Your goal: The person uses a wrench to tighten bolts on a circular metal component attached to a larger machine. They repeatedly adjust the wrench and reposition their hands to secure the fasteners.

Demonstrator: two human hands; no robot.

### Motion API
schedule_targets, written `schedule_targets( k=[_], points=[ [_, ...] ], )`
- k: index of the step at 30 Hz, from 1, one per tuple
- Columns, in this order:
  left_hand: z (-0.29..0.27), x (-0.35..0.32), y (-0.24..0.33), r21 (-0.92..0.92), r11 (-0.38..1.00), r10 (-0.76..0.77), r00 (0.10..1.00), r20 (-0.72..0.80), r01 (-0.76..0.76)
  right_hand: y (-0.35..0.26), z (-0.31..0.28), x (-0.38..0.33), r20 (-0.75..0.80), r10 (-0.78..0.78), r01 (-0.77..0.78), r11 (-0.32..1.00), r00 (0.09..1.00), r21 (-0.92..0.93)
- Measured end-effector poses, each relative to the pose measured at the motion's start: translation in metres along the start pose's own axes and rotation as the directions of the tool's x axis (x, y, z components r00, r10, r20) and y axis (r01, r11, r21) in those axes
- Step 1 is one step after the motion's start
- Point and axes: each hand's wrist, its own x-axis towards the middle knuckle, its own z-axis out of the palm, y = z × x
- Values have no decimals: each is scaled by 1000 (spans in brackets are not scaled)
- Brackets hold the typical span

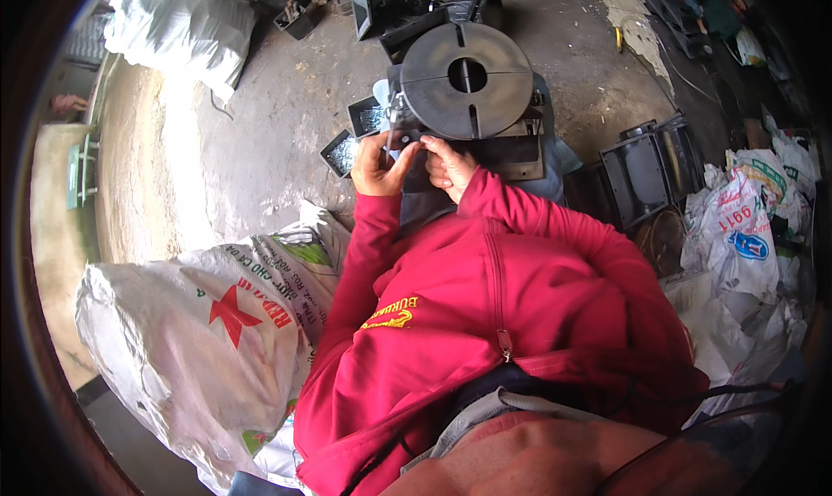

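Note:
Both my hands are raised in front of me at the near edge of a dark round slotted disc [466, 80] with a centre hole, which sits on a metal stand. My left hand [379, 166] and my right hand [450, 165] meet around a small dark part [411, 139] pinched between their fingertips. The part is tiny and partly hidden by my fingers. My red zip jacket sleeves fill the middle of the view.
Two small open trays of shiny metal pieces [342, 153] lie on the concrete floor left of the disc. A large white printed sack [199, 340] stands at my left. More sacks [737, 236] and a black box [646, 171] crowd the right.

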Motion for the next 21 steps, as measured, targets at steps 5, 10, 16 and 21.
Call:
schedule_targets(
  k=[5, 10, 16, 21],
  points=[
    [0, 2, 11, 87, 993, -78, 997, -10, 79, 0, 1, -1, 3, -5, 5, 1000, 1000, 3],
    [-15, 20, 12, 120, 990, 50, 973, 227, -79, 0, -3, 1, 15, 11, -12, 999, 1000, 34],
    [3, -4, 16, 25, 952, -305, 951, 43, 304, 2, -2, -1, 13, -14, 14, 1000, 1000, 10],
    [-11, 11, 19, 113, 990, -110, 969, 220, 87, 1, -3, -1, 6, 6, -7, 999, 1000, 40]
  ],
)
